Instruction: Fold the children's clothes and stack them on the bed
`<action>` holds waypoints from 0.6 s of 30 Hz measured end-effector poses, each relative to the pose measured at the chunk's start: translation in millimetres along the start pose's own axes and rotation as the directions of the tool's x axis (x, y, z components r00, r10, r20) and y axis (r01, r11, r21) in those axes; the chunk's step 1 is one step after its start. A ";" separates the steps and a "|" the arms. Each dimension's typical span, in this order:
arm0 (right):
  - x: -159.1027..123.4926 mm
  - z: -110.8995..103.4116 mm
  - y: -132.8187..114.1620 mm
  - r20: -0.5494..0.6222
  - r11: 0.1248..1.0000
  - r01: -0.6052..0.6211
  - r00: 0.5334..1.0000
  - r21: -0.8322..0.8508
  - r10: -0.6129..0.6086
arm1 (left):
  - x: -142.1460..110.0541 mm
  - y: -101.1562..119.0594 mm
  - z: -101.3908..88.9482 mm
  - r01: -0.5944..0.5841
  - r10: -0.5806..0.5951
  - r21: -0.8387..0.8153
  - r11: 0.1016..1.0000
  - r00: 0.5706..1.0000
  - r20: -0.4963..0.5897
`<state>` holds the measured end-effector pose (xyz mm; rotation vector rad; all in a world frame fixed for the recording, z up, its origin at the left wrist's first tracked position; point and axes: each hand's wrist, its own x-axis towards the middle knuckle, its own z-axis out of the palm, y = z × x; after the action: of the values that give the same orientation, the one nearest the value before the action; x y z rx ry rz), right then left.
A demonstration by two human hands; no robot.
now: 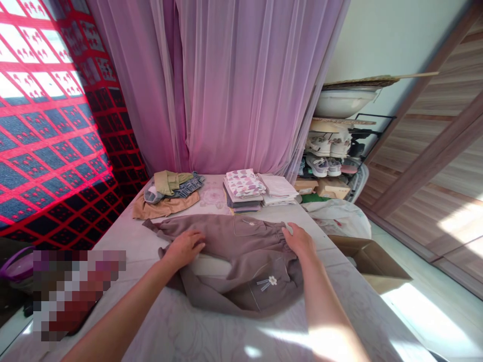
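Observation:
A pair of brown-grey trousers [219, 231] lies spread on the table in front of me, wrinkled, the waist on the right and the legs toward the left. White flower trim decorates the nearer pocket. My left hand [185, 248] rests on the far leg, its fingers apart and slightly bent over the cloth. At the elastic waistband, my right hand [300, 240] is closed on the far corner, thumb on top; its other fingers are partly hidden.
Behind the trousers stand a folded clothes stack [245, 186] and folded pale cloth [278, 189]. A looser clothes pile [166, 196] sits at the back left. An open cardboard box [373, 261] and a shoe rack [328, 146] are right of the table [211, 337].

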<state>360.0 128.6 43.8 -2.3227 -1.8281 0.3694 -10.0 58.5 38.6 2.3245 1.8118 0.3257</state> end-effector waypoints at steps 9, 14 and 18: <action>38.4 15.5 -4.2 0.139 0.999 -0.045 0.989 0.031 0.040 | -15.1 -86.4 -25.7 0.479 -0.482 0.271 0.835 0.874 -0.061; 42.0 26.4 1.7 -0.079 0.996 -0.002 0.997 0.088 0.009 | -11.8 -109.6 -32.3 0.587 -0.575 0.259 0.767 0.808 -0.128; 40.3 31.9 -1.6 -0.025 0.989 -0.052 0.998 0.141 0.056 | -8.8 -129.5 -32.0 0.667 -0.675 0.225 0.710 0.736 -0.055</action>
<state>358.1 167.4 10.0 -2.2732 -1.6719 0.4537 -141.6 81.6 33.7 1.5713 2.6261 -0.0418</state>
